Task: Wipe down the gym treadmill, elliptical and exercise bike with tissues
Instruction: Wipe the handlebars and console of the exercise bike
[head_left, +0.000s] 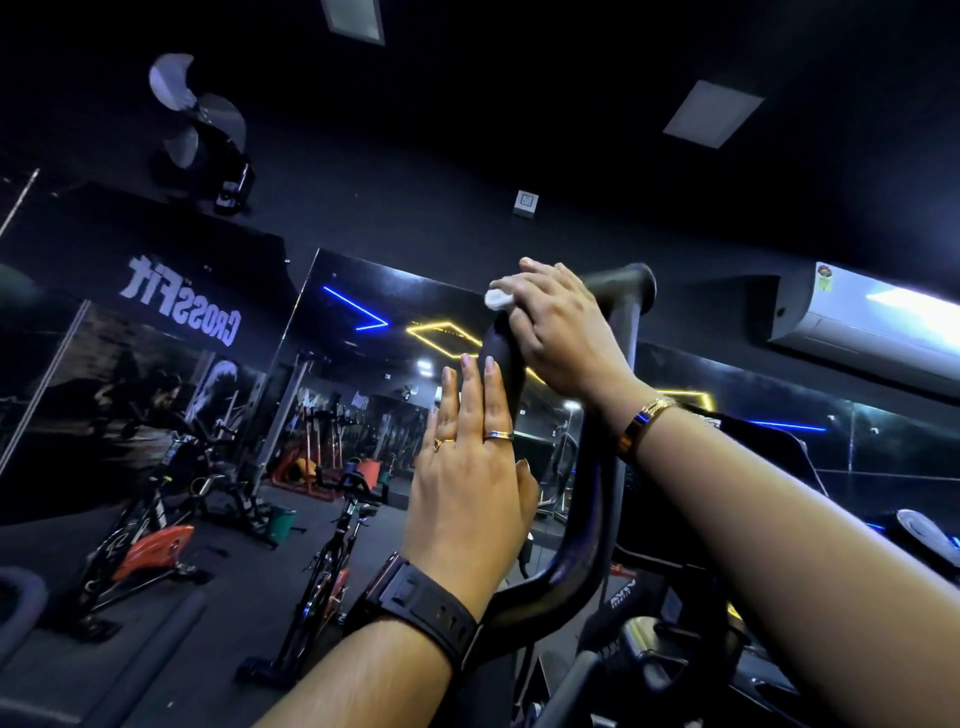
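My left hand (467, 478) lies flat, fingers straight, steadying the black handle (582, 540). Higher up, my right hand (566, 338) fingers curl round the tissue (500, 297), pressing it on the grip's top. I judge I'm mid-wipe; next, drag it down the bar.

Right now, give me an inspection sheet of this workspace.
Surface: black handlebar of the machine, curved.
Job's things: white tissue, bunched, pressed on the handlebar's upper part.
Clutter: nothing seen.
Grips: right grip holds the tissue against the bar; left grip rests flat on the bar below, fingers straight.
Cables: nothing seen.
Surroundings: exercise bikes at left, mirrored wall, air conditioner at right, fan overhead.
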